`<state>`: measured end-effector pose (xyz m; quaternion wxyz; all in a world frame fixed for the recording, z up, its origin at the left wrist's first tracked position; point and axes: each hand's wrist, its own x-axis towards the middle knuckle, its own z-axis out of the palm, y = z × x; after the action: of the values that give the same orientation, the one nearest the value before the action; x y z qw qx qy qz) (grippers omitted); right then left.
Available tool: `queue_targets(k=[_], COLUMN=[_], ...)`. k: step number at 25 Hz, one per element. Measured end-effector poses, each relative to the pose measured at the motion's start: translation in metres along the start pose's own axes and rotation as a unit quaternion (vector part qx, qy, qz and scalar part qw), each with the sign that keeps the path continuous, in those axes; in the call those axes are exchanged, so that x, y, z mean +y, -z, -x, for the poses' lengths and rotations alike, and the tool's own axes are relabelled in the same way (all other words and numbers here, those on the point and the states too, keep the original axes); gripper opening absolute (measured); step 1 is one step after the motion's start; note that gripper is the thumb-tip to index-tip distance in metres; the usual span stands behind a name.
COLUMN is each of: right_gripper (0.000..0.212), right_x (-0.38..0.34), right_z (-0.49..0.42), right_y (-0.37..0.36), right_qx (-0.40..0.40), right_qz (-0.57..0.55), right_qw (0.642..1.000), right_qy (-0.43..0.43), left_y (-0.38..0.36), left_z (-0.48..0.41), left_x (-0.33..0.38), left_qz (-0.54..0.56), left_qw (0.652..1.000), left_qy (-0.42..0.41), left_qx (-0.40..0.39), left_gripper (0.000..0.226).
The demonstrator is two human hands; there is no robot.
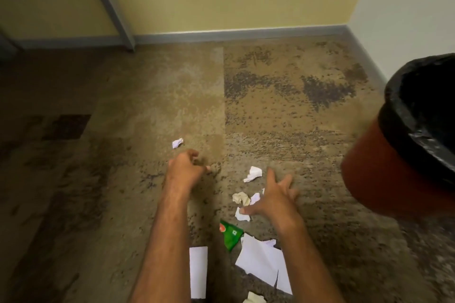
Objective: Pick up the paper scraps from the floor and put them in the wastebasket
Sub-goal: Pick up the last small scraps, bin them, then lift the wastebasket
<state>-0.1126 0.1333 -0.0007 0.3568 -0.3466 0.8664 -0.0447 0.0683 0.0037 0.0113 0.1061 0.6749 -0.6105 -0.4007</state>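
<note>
Paper scraps lie scattered on the brown carpet. A small crumpled white scrap sits just beyond my left hand, whose fingers are loosely curled with nothing in them. My right hand is spread open over a cluster: a white crumpled scrap, a beige ball and a small white piece under the thumb. A green wrapper, flat white sheets and a white strip lie nearer to me. The red wastebasket with a black liner stands at the right.
A yellow wall with a grey baseboard runs across the back, and a white wall closes the right side. A grey metal leg slants down to the floor at the back left. Another crumpled piece lies at the bottom edge.
</note>
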Motion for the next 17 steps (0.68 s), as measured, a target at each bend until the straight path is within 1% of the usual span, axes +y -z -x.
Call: queue_targets(k=[2,3,5,7,9,10,11,13,14,15,17], right_gripper=[0.154,0.154,0.145,0.122,0.094,0.085,0.078,0.066,0.06,0.055,0.045], right_x=[-0.007,-0.013,-0.02,-0.022,-0.022,-0.022,-0.021,-0.016,-0.012,-0.008,-0.003], right_z=[-0.004,-0.006,-0.01,-0.015,-0.015,-0.015,-0.015,-0.015,-0.014,-0.014,-0.013], right_y=[-0.017,-0.022,-0.03,-0.039,-0.045,-0.048,-0.049,-0.049,-0.048,-0.049,-0.05], right_qx=[0.042,0.051,0.065,0.099,0.137,0.146,0.153,0.178,0.193,0.201,0.212], right_qz=[0.026,0.031,0.042,0.06,0.068,0.066,0.063,0.055,0.048,0.038,0.016], right_qw=[0.998,0.996,0.993,0.988,0.981,0.98,0.979,0.975,0.973,0.971,0.969], right_qy=[0.044,0.064,0.088,0.106,0.119,0.122,0.121,0.119,0.121,0.126,0.129], left_y=[-0.005,-0.002,0.008,0.02,0.027,0.029,0.03,0.034,0.034,0.032,0.022], left_z=[-0.002,-0.01,-0.035,-0.065,-0.093,-0.104,-0.114,-0.123,-0.123,-0.12,-0.109], left_x=[-0.017,-0.024,-0.034,-0.042,-0.044,-0.045,-0.047,-0.046,-0.045,-0.045,-0.048], left_qz=[-0.055,-0.067,-0.087,-0.14,-0.179,-0.191,-0.21,-0.276,-0.301,-0.305,-0.282], left_qw=[0.997,0.995,0.99,0.98,0.968,0.962,0.955,0.93,0.919,0.916,0.924], left_qy=[-0.014,-0.024,-0.047,-0.084,-0.134,-0.158,-0.184,-0.231,-0.244,-0.25,-0.239], left_qx=[0.045,0.067,0.103,0.113,0.114,0.111,0.102,0.077,0.074,0.077,0.1], left_gripper=[0.085,0.094,0.097,0.089,0.076,0.068,0.058,0.039,0.031,0.025,0.022])
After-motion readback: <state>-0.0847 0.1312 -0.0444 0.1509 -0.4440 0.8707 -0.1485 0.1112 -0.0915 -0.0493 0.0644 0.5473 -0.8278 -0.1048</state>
